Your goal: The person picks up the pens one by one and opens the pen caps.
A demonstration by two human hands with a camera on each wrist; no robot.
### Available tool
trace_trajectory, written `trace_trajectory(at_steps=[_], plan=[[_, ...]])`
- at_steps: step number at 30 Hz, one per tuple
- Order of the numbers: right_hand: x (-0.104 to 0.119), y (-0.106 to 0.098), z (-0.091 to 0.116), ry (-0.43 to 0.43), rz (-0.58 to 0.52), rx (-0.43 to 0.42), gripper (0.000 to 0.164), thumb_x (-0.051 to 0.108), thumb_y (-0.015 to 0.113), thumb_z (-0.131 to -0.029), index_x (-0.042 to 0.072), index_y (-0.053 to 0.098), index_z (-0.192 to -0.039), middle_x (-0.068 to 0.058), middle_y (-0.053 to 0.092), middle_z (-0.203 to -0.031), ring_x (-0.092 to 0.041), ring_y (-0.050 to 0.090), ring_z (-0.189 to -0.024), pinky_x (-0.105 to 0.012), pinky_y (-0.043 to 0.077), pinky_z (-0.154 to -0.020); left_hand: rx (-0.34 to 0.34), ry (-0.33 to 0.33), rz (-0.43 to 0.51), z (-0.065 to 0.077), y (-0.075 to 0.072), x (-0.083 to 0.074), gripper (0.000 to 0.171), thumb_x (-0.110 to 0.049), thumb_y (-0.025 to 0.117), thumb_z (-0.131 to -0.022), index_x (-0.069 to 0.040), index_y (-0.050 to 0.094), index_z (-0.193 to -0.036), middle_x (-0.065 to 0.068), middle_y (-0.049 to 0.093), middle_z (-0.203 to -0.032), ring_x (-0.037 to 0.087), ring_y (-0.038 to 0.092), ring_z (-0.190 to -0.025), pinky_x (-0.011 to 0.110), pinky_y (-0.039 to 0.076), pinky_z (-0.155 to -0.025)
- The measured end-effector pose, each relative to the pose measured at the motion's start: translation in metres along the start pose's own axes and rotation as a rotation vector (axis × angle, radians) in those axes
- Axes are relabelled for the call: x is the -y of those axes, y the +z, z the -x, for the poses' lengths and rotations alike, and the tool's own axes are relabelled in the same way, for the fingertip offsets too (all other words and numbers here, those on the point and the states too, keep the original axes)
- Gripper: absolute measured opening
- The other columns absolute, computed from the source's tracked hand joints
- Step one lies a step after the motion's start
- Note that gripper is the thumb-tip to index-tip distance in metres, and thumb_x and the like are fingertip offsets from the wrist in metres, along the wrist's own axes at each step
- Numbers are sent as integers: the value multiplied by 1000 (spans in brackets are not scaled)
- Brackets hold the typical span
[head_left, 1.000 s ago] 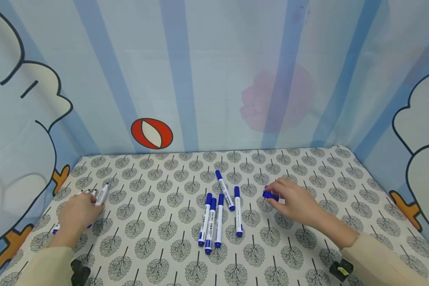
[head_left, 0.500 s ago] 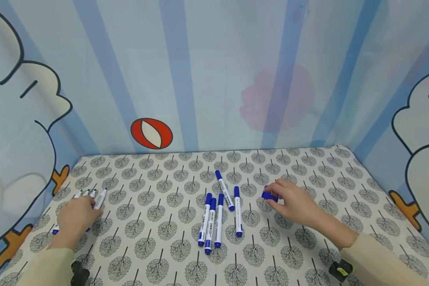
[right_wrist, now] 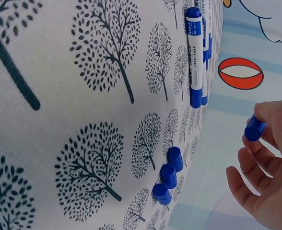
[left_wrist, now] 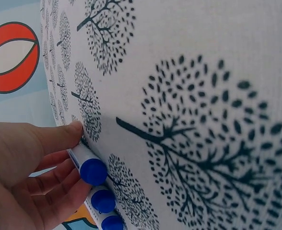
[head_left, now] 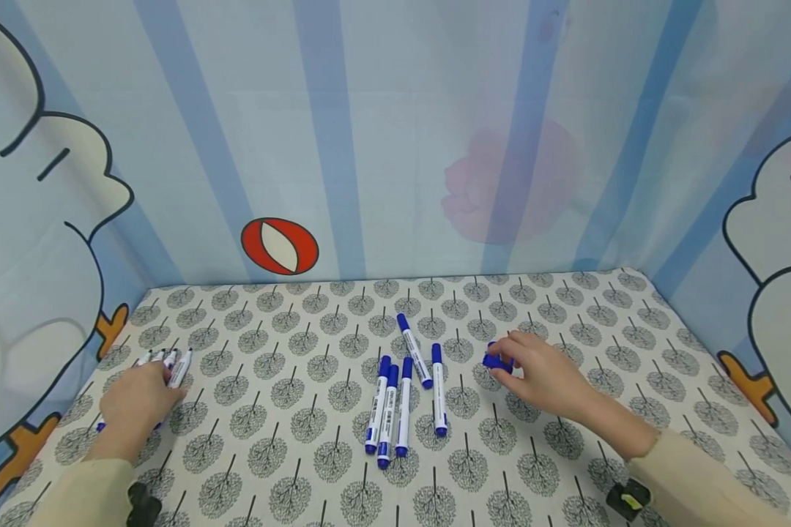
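My left hand (head_left: 138, 399), at the left of the table, grips an uncapped white marker (head_left: 181, 368) between thumb and fingers. Its blue end (left_wrist: 93, 171) faces the left wrist camera. Beside it lie other uncapped markers (left_wrist: 103, 201) in a row, black tips pointing away, partly hidden under the hand. My right hand (head_left: 543, 373) pinches a blue marker cap (right_wrist: 255, 128) between thumb and index finger, its other fingers loosely bent. In the right wrist view, three loose blue caps (right_wrist: 169, 176) sit in a row on the table below that hand.
Several capped blue markers (head_left: 404, 406) lie mid-table between the hands, some side by side, one slanted (head_left: 414, 351) farther back. The table has a tree-print cloth (head_left: 290, 454). Behind it hangs a striped blue curtain (head_left: 395, 146) with a red ball print (head_left: 280, 246).
My left hand has moved slightly left, bringing its marker in against the uncapped ones. The right hand stays almost still with the cap.
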State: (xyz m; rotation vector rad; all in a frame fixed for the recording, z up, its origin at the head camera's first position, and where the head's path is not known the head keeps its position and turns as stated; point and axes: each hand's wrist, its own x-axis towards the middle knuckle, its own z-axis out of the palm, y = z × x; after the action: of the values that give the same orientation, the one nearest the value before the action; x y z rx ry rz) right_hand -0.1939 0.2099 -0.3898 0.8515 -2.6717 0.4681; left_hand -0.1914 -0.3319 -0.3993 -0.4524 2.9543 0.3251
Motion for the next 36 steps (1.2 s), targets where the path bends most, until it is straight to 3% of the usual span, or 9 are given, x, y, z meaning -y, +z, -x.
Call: trace_trajectory(at_steps=[13, 27, 36], plan=[[0, 2, 1, 1, -16, -1, 25, 20, 72, -78, 13, 65, -101, 8, 55, -82, -10, 54, -72, -18, 43, -57, -6, 3, -3, 3, 0, 1, 24, -24, 67, -80, -2, 57, -83, 10, 53, -66, 22, 48, -56, 33, 38, -45], [0, -1, 0, 22, -12, 28, 25, 22, 70, -80, 13, 65, -102, 9, 54, -82, -10, 54, -71, -19, 42, -58, -37, 32, -5, 3, -4, -1, 37, -28, 67, -79, 3, 57, -96, 17, 59, -76, 23, 52, -57, 34, 40, -45], [-2, -1, -1, 16, -20, 19, 24, 19, 71, -79, 12, 64, -102, 9, 56, -80, -9, 54, -70, -19, 43, -58, -58, 80, -27, 7, -8, -16, 39, -26, 64, -82, 3, 56, -108, 24, 61, -91, 23, 52, -57, 35, 40, -45]])
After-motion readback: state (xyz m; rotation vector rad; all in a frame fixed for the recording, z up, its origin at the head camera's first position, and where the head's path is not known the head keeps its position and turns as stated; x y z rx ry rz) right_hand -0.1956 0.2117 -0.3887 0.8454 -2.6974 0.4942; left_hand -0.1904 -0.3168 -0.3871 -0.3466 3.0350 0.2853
